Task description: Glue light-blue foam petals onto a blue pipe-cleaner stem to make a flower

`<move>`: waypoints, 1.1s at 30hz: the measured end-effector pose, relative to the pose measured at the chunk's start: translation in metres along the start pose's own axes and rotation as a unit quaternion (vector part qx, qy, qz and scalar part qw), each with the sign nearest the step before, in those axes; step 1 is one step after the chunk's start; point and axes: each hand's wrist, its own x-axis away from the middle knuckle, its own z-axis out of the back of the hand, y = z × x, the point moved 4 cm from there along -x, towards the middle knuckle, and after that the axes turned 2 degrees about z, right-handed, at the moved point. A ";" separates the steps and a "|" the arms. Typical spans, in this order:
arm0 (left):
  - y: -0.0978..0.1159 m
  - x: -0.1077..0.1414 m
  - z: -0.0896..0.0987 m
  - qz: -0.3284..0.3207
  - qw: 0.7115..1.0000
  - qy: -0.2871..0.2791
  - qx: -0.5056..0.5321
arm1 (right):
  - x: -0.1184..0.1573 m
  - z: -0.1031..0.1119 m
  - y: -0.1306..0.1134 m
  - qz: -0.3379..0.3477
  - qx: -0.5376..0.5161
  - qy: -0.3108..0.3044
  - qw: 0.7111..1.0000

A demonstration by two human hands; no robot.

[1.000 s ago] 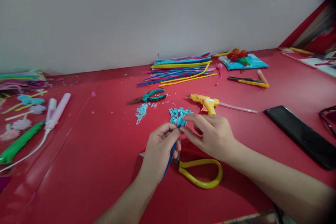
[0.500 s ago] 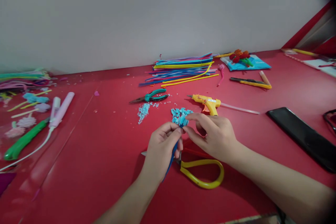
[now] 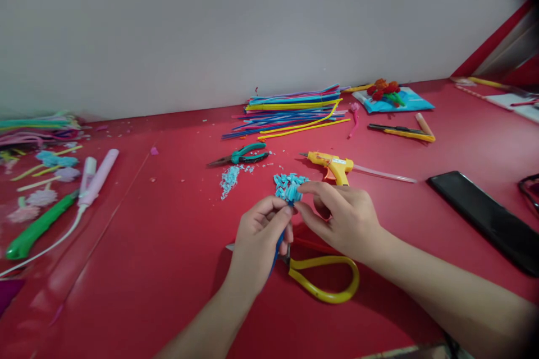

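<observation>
My left hand (image 3: 263,233) pinches a dark blue stem (image 3: 277,255) between thumb and fingers. At the stem's upper end, light blue pieces (image 3: 293,193) show just above my left fingertips. My right hand (image 3: 343,216) is beside them, its forefinger at the light blue pieces and its thumb near the stem's top; whether it grips anything is too small to tell. Behind the fingertips lies a pile of light blue cut pieces (image 3: 282,182). Scissors with yellow handles (image 3: 337,261) lie under and beside my hands.
Teal pliers (image 3: 242,155), light blue scraps (image 3: 229,179) and a yellow glue gun (image 3: 337,164) lie beyond my hands. Bundled coloured stems (image 3: 295,106) are at the back. A black phone (image 3: 484,219) is at right; a green-handled cutter (image 3: 40,227) and pink tool (image 3: 99,176) at left.
Less of the dark blue stem shows below my left hand. Both hands otherwise hold nearly the same position.
</observation>
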 end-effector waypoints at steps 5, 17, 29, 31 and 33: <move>0.001 0.001 -0.001 -0.009 1.000 -0.007 0.000 | 0.000 0.001 -0.001 0.006 0.005 0.003 1.000; 0.000 0.000 -0.001 -0.013 1.000 -0.005 0.007 | 0.001 0.000 -0.001 0.005 0.007 -0.002 1.000; -0.001 0.000 -0.001 -0.006 1.000 -0.008 0.018 | 0.002 0.001 0.000 0.011 -0.019 0.007 1.000; -0.001 -0.002 0.000 0.002 1.000 -0.007 0.030 | 0.001 0.004 0.000 0.001 -0.039 0.005 0.999; -0.001 -0.005 0.005 0.003 0.999 0.011 0.044 | 0.001 0.006 0.002 -0.015 -0.062 0.002 0.998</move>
